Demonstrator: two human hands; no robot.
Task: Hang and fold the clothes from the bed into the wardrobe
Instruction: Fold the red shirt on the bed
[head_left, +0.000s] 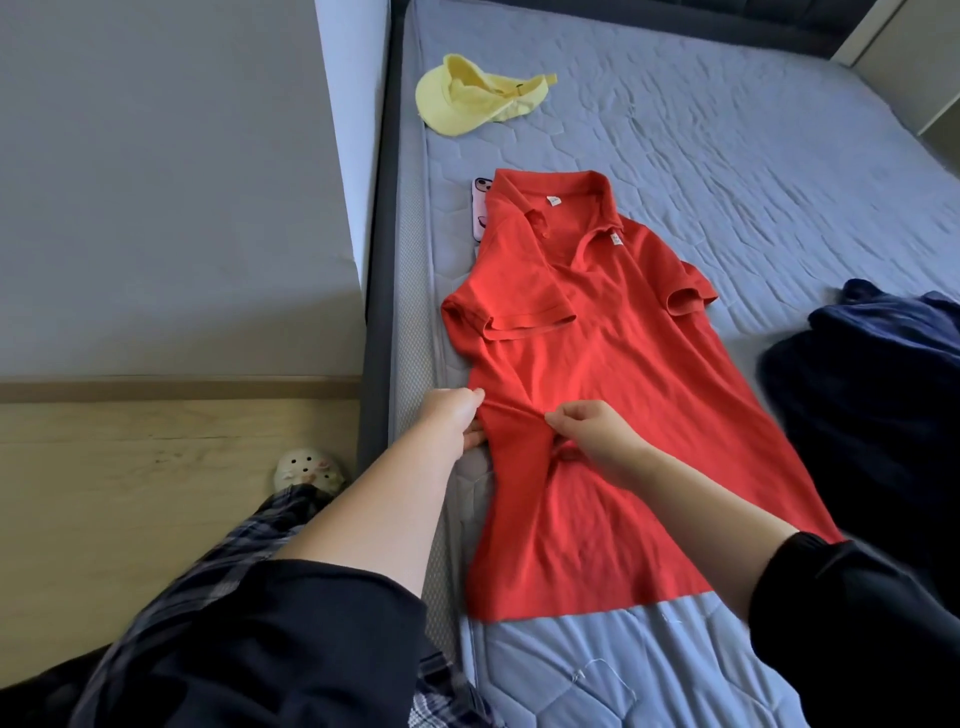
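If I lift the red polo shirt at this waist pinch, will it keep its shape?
Probably not: the red polo shirt puckers into folds between the left hand and right hand, so collar and hem would likely droop. It looks thin and light, lying flat on the mattress. Pushed, it would likely bunch rather than slide.

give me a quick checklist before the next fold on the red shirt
1. Left hand grips shirt edge: ok.
2. Right hand pinches shirt: ok.
3. Sleeve by bed edge folded in: ok.
4. Other sleeve folded in: not ok, it lies out.
5. Fabric flat between hands: not ok, bunched.
6. Phone clear of shirt: not ok, partly under the collar.
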